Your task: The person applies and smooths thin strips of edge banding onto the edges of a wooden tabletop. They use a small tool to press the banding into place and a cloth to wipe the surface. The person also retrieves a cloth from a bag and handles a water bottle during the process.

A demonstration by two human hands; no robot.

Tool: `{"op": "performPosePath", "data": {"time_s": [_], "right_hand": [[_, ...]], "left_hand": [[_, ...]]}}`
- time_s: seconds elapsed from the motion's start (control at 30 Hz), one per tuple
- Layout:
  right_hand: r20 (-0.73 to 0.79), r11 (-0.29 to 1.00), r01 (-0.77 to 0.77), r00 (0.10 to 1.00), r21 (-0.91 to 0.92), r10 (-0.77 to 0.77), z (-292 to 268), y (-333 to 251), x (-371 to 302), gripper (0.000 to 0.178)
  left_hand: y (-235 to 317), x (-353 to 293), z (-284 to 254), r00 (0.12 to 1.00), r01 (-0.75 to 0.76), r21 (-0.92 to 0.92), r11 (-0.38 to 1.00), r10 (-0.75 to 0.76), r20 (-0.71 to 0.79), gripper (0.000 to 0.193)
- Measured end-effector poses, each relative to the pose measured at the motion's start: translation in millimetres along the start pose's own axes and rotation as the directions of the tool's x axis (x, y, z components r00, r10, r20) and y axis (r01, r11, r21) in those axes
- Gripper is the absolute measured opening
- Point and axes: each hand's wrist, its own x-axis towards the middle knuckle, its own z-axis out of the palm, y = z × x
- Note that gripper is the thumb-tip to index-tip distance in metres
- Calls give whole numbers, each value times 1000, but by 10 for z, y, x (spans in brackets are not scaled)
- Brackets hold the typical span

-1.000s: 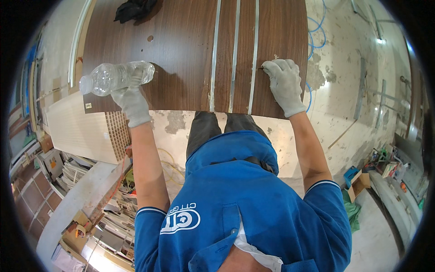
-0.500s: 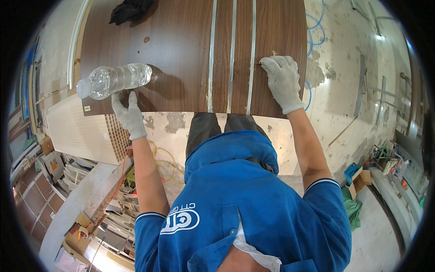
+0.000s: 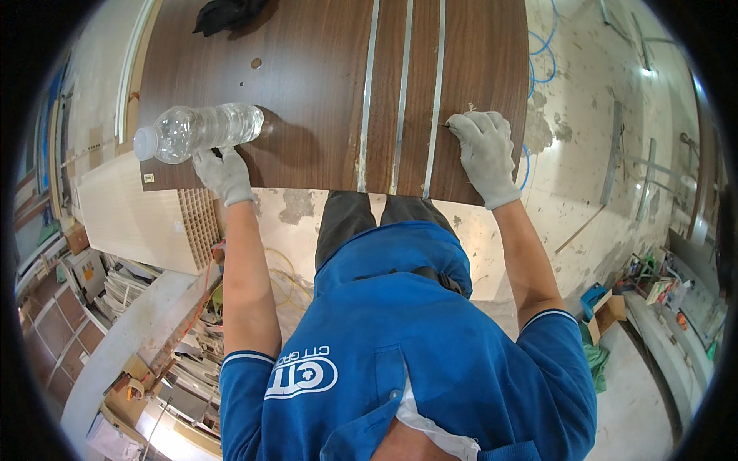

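A clear plastic bottle (image 3: 204, 132) with a white cap, water inside, is on the left part of a dark brown wood-grain board (image 3: 307, 92), its cap end toward the left. My left hand (image 3: 224, 175), in a light grey glove, is right beside the bottle at the board's near edge; the bottle covers its fingertips, so their grip is hidden. On the board's right part, beyond three pale strips (image 3: 401, 100), my gloved right hand (image 3: 488, 154) is closed, its fingers curled in. A small dark tip shows at its left side; the thing itself I cannot make out.
A black crumpled item (image 3: 227, 15) lies at the board's far left. Blue hose (image 3: 544, 61) coils on the floor right of the board. Left below the board's edge is a pale panel (image 3: 138, 215) with a gridded side. Clutter stands along both sides.
My left hand has moved slightly forward and right, and its fingers, spread before, are now drawn in partly behind the bottle. My right hand stays closed in nearly the same place. The view has shifted slightly.
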Motion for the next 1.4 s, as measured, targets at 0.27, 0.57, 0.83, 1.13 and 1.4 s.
{"op": "performPosePath", "data": {"time_s": [0.27,0.57,0.83,1.13,1.4], "right_hand": [[50,1000,-16,999,-3,17,-40,-29,-30,17],[-74,992,-102,993,-73,97,108,365,478,9],[5,999,-3,1000,-41,3,20,128,199,18],[2,999,38,999,-31,-38,-30,28,11,23],[58,993,111,992,37,-113,-176,-243,-447,24]], "left_hand": [[16,-21,0,999,-12,-41,999,10,-30,47],[3,-18,10,996,-61,-49,997,58,-71,43],[7,-40,-7,998,-49,-64,997,46,-46,44],[-40,-17,21,997,-55,-58,997,52,-63,44],[-77,-6,40,992,-99,-26,995,96,-79,50]]}}
